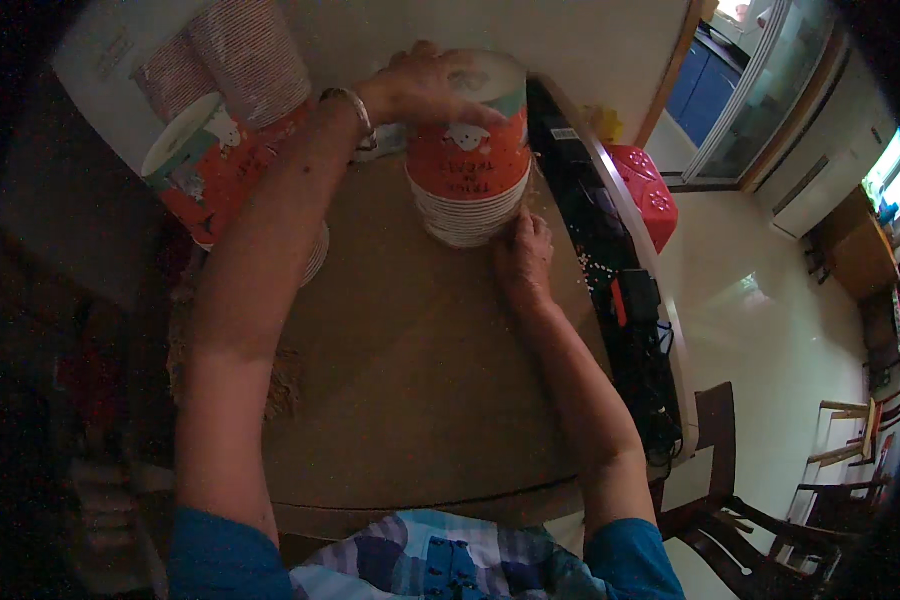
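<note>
Two hands [415, 85] are on one stack [470, 165] of red tubs, which sits between them, rims down on the tabletop [410, 400]. The left hand holds its upper end, thumb across the front, far fingers mostly hidden; the right hand [528, 250] is narrow, fingers against the rims, and whether it grips or merely steadies, I can't tell. Steadying and lining up looks like the step here; the next move calls for even pressure from both sides, keeping those rims nested.

Left of the left hand, there's a second stack [210, 180], with wrapped cups [250, 60] behind! Brown and bare in front of the hands, the tabletop carries white specks [595, 268] and cables [665, 345] right of the right hand. Beyond them, a red box [645, 190], pale floor [750, 290], a dark chair [715, 420] and a glass door [775, 100].
</note>
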Action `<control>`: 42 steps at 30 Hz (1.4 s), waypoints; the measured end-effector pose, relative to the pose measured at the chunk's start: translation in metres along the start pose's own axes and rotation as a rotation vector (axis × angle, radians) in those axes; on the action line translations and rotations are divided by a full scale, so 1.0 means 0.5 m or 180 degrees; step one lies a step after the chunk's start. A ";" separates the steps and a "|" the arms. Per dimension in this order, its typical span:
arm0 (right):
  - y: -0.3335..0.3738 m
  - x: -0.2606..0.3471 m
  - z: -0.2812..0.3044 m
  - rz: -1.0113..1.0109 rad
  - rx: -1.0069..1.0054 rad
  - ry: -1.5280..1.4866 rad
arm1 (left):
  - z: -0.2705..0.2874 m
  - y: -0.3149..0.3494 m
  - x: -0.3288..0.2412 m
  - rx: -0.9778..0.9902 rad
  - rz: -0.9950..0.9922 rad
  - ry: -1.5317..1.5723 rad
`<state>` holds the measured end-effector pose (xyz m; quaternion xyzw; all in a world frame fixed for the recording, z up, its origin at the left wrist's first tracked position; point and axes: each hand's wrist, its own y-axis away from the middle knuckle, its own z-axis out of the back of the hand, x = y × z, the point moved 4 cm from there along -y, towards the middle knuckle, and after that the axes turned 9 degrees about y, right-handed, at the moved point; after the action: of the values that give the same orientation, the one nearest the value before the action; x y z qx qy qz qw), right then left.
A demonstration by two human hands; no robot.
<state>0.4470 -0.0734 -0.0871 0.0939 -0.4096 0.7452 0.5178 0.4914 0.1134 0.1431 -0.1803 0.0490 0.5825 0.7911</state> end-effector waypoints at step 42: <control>-0.183 -0.033 0.058 -0.0648 -0.0308 -0.1174 | -0.010 0.033 -0.003 -0.0182 0.0127 -0.0273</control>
<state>0.5237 -0.0936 -0.0307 0.2446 -0.5211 0.6387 0.5106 0.4760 0.1147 0.1350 -0.1766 0.0020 0.6065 0.7752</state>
